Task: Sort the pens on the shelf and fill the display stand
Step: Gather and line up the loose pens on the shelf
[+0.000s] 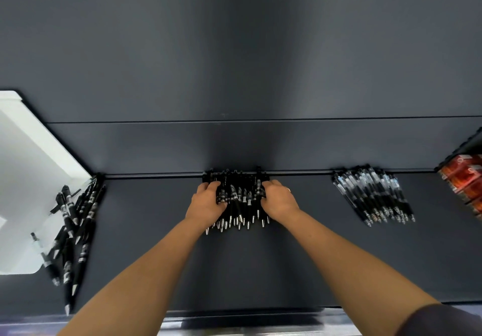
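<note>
Dark shelf. Middle heap of black pens lies at the far edge, against the back wall, tips pointing near. Left hand grips the heap's left side, fingers curled into it; right hand grips the right side likewise. Looser heap of black pens far left, partly over a white board. Clear-barrelled pens in a slanted pile to the right. Red packs at the right edge.

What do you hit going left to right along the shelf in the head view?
Loose black pens → left hand → gripped black pen bundle → right hand → clear-barrel pens → red packs.
</note>
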`<state>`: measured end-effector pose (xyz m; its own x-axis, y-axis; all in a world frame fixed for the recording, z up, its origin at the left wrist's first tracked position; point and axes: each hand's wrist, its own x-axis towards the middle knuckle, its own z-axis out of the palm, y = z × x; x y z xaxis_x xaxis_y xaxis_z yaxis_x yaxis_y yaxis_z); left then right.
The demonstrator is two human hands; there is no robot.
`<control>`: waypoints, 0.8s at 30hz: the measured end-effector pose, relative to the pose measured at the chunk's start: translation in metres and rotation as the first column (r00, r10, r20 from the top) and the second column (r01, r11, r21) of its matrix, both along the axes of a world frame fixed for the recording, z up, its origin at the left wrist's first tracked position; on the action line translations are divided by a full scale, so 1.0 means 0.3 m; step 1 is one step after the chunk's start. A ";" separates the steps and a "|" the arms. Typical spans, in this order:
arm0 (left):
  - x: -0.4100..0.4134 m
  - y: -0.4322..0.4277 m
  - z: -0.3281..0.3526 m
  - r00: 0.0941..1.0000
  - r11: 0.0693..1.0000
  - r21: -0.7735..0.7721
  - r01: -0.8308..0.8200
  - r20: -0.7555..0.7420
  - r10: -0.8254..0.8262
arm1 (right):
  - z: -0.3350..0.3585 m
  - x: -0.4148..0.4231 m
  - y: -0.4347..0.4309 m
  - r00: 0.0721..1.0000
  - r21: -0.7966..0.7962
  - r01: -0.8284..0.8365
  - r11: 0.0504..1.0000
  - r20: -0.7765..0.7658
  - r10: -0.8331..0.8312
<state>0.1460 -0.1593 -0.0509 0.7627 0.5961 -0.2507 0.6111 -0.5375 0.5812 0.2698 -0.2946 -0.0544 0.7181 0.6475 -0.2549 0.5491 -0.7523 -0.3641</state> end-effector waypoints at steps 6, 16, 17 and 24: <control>-0.041 0.006 0.000 1.000 0.997 0.082 -0.010 -0.014 0.011 | 0.015 -0.010 0.002 0.997 -0.023 0.030 0.999 0.069 -0.028; -0.183 0.133 0.073 0.999 0.988 0.145 0.044 -0.008 -0.044 | 0.088 -0.171 0.216 0.950 0.133 -0.251 0.959 0.222 0.218; -0.205 0.155 0.079 0.999 0.988 0.146 0.044 -0.008 -0.043 | 0.094 -0.193 0.248 0.943 0.135 -0.282 0.950 0.220 0.249; -0.445 0.403 0.124 1.000 0.982 0.189 0.005 0.001 -0.005 | 0.138 -0.428 0.542 0.908 0.127 -0.412 0.902 0.145 0.394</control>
<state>0.0125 -0.0385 -0.0138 0.7660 0.6289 -0.1329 0.6076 -0.6408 0.4693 0.1415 -0.1319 -0.0132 0.4059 0.9117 -0.0639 0.8375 -0.3991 -0.3733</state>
